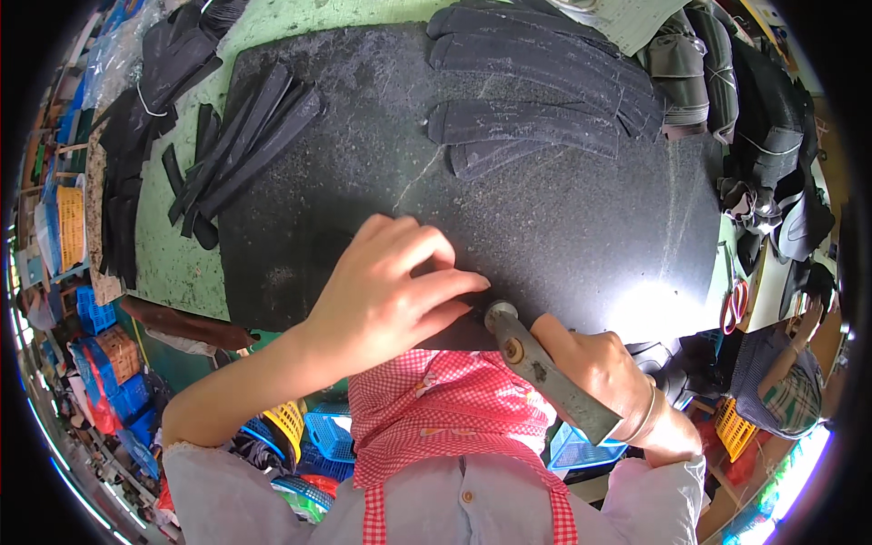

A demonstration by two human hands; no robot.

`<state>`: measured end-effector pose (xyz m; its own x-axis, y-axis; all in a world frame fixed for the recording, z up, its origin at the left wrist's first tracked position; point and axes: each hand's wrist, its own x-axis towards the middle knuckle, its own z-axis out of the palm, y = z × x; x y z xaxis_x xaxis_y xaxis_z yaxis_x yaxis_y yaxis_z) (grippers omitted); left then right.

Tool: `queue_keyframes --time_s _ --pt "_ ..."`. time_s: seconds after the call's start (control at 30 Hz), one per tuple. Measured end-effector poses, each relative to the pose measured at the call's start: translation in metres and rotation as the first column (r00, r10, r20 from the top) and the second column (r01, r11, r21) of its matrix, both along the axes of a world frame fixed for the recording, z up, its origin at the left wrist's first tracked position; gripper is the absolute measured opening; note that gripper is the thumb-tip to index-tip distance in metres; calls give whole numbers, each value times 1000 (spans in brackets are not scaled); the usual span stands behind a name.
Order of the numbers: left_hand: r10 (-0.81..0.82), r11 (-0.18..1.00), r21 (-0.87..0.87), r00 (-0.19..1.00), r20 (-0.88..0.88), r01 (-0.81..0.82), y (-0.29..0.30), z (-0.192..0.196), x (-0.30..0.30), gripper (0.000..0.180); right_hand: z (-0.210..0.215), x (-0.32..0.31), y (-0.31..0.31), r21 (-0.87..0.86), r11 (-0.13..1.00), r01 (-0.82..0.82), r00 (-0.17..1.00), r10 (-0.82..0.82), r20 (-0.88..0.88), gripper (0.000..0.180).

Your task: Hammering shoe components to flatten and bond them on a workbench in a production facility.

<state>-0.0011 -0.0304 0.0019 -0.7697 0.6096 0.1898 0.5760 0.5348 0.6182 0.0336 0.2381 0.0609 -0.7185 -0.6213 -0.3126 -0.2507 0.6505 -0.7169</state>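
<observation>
My right hand (595,368) is wrapped round a hammer (554,381) near the front edge of a black mat (354,173). The hammer's round metal face sits just right of my left fingertips; its handle is mostly hidden in my grip. My left hand (391,295) rests at the mat's near edge, fingers curled and thumb close to the index finger. Something dark may lie under those fingertips, but against the black mat I cannot make it out. Dark curved strips (536,68) are fanned out at the far right of the mat, and more narrow strips (259,136) lie loosely at the far left.
Beneath the mat is a green tabletop (182,268). Bundled dark pieces (677,77) stand at the far right, and red-handled scissors (734,304) lie by the right edge. More dark strips (123,182) pile up at left. Another person (781,372) sits at right.
</observation>
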Motion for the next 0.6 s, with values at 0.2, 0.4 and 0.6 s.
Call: queue_keyframes --time_s 0.2,0.4,0.6 --pt "-137 985 68 951 -276 161 -3 -13 -17 27 7 -8 11 -11 1000 -5 999 5 41 18" --pt "-191 969 66 888 -418 239 -4 -21 -22 19 11 -3 9 -21 986 166 985 -167 -43 20" --pt "-203 970 32 870 -450 243 -6 -18 -17 22 15 -6 2 36 982 184 982 -185 31 24"
